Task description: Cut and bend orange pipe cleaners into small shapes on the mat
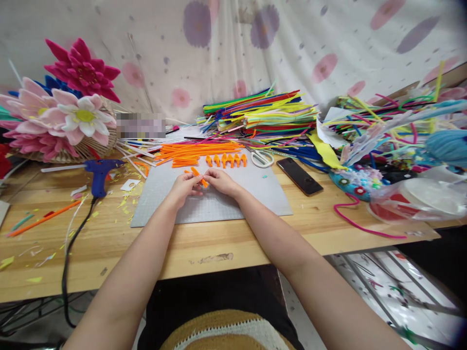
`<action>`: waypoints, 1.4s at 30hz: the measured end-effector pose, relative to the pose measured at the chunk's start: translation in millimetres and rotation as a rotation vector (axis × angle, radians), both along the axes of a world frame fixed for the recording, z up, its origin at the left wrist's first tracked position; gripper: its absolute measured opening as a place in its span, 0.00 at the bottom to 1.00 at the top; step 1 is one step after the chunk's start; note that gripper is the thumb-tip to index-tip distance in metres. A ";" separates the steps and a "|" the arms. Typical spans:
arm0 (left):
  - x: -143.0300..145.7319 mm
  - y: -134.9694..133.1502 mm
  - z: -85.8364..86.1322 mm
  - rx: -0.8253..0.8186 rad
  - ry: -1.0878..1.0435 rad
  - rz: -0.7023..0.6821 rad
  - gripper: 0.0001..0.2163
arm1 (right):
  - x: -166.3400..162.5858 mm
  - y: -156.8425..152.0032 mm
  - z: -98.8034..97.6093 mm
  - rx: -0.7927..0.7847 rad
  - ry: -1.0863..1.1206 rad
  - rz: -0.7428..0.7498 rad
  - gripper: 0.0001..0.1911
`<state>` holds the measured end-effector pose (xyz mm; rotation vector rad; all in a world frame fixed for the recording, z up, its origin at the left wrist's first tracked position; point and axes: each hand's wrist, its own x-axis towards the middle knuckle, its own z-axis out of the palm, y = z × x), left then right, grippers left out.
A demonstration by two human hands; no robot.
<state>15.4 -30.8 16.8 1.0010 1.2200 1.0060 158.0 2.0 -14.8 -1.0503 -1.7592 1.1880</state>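
Over the grey cutting mat [197, 209], my left hand [185, 187] pinches short orange pipe cleaner pieces [201, 180]. My right hand [221, 182] meets it from the other side, its fingertips closed on the same orange pieces. How the pieces join between the fingers is too small to make out. Just beyond my hands lies a row of several bent orange pipe cleaner shapes [225, 160]. To their left is a pile of straight orange pipe cleaners [185, 159], with longer ones behind.
White-handled scissors [262, 158] and a phone [299, 176] lie to the right. A blue glue gun [98, 176] with a black cord rests at left, near fuzzy flowers [84, 116]. Bundles of coloured pipe cleaners [270, 114] stand behind. A plastic-wrapped spool [426, 194] sits far right.
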 end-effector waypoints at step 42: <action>-0.2 -0.7 -5.8 0.096 0.015 -0.169 0.15 | 4.2 -1.9 5.2 -0.392 0.393 0.020 0.07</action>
